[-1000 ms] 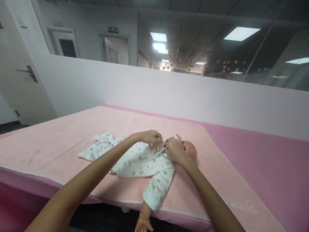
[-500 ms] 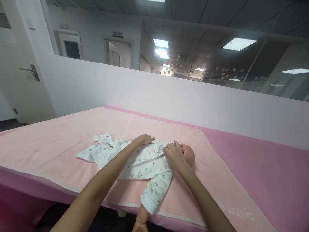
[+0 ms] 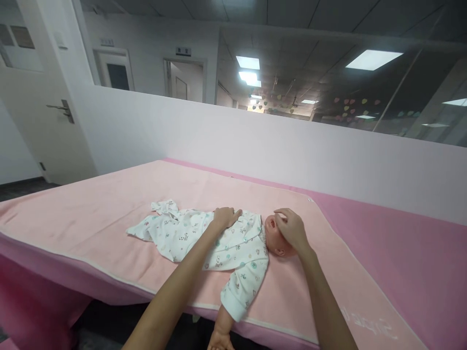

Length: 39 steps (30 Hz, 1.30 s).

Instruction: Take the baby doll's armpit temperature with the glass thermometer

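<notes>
A baby doll point(image 3: 275, 238) lies on its back on a pink blanket point(image 3: 120, 194), head to the right. It wears a white printed romper point(image 3: 233, 248) whose legs look flat and spread to the left. One doll arm point(image 3: 222, 328) hangs over the front edge of the bed. My left hand point(image 3: 225, 217) rests flat on the romper's chest or belly area, fingers stretched out. Over the upper part of the doll's face sits my right hand point(image 3: 293, 226), fingers curved and apart, covering its eyes and forehead. The doll's mouth and an ear show beside it.
The blanket lies over a pink padded surface point(image 3: 394, 223), with a front edge close to me. Behind it runs a low white wall point(image 3: 255, 141) topped by glass. A door point(image 3: 47, 107) with a metal handle stands at the left.
My right hand has moved right, from the doll's neck and collar to its face and forehead, uncovering the collar. My left hand stays on the romper. The view has shifted slightly.
</notes>
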Each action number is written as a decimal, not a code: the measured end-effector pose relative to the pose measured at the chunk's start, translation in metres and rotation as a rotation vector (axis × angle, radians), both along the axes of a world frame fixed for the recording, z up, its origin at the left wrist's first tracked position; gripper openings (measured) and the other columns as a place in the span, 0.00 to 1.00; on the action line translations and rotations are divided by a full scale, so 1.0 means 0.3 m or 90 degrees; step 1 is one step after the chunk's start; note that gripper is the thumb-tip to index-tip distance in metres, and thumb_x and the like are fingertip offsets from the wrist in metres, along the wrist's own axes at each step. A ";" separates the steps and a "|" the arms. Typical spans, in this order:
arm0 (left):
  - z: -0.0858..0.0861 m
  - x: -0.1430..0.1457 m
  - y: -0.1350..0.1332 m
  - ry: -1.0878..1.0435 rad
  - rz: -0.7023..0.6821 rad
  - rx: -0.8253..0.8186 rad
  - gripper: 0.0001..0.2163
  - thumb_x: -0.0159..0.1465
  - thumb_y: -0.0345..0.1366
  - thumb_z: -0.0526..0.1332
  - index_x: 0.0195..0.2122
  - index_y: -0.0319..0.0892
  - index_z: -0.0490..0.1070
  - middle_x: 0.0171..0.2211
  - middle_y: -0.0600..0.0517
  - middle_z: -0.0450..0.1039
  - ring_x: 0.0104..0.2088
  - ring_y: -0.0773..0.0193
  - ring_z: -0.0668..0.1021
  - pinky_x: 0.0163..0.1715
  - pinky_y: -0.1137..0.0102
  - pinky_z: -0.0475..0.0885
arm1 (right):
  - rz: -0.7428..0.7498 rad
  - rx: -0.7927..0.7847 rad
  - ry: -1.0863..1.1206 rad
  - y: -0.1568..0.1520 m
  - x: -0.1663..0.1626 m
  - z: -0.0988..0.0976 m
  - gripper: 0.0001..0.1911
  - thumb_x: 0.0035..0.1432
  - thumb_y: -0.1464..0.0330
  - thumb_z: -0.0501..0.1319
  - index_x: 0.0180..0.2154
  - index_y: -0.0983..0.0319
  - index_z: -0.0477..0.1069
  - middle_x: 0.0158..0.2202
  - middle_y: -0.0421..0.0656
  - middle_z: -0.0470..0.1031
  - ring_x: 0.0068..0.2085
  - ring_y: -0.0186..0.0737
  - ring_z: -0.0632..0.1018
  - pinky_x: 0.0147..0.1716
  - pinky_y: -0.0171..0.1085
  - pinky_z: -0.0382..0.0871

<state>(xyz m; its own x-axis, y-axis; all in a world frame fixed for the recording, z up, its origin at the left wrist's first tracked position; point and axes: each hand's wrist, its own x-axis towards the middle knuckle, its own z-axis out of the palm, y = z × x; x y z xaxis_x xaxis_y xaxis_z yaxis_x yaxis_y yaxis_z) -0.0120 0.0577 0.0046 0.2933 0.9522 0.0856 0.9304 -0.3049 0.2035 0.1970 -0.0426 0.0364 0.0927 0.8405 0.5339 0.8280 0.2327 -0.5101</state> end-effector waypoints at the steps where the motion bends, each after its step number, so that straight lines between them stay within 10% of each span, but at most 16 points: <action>1: 0.001 0.000 0.003 -0.004 0.000 0.001 0.28 0.62 0.51 0.37 0.36 0.39 0.72 0.38 0.42 0.75 0.39 0.53 0.75 0.42 0.61 0.63 | -0.009 -0.047 0.061 0.017 0.040 -0.001 0.14 0.52 0.64 0.51 0.32 0.60 0.73 0.37 0.43 0.75 0.39 0.40 0.73 0.40 0.37 0.64; 12: 0.007 -0.008 0.023 -0.003 0.003 -0.031 0.28 0.60 0.52 0.39 0.33 0.38 0.73 0.35 0.41 0.76 0.37 0.53 0.76 0.43 0.61 0.63 | 0.180 -0.363 0.669 0.094 0.209 -0.154 0.26 0.51 0.50 0.51 0.39 0.64 0.73 0.35 0.47 0.77 0.37 0.45 0.77 0.39 0.41 0.69; 19: 0.004 -0.028 0.027 -0.014 -0.013 -0.034 0.31 0.59 0.56 0.36 0.37 0.40 0.72 0.42 0.42 0.74 0.44 0.51 0.73 0.45 0.61 0.62 | 0.273 -0.405 0.611 0.090 0.224 -0.232 0.35 0.55 0.47 0.38 0.48 0.62 0.68 0.47 0.48 0.72 0.44 0.47 0.76 0.40 0.45 0.70; 25: 0.004 -0.043 0.037 -0.013 -0.009 -0.065 0.32 0.58 0.58 0.36 0.37 0.42 0.73 0.41 0.44 0.75 0.41 0.52 0.75 0.41 0.63 0.65 | 0.015 -0.057 0.744 0.140 0.288 -0.223 0.25 0.48 0.53 0.55 0.44 0.61 0.69 0.45 0.45 0.74 0.49 0.44 0.72 0.46 0.42 0.66; 29: 0.010 -0.041 0.033 0.000 -0.003 -0.072 0.34 0.58 0.59 0.35 0.36 0.38 0.73 0.40 0.40 0.74 0.41 0.49 0.75 0.40 0.62 0.65 | 0.064 0.035 0.722 0.136 0.275 -0.179 0.24 0.46 0.55 0.57 0.43 0.60 0.70 0.45 0.44 0.74 0.50 0.42 0.71 0.50 0.42 0.62; 39: 0.011 -0.044 0.040 0.007 -0.006 -0.101 0.35 0.57 0.59 0.34 0.39 0.38 0.72 0.42 0.40 0.74 0.42 0.50 0.74 0.39 0.64 0.66 | 0.182 -0.123 0.480 0.084 0.198 -0.117 0.19 0.45 0.55 0.59 0.32 0.62 0.76 0.40 0.44 0.76 0.46 0.45 0.72 0.49 0.40 0.61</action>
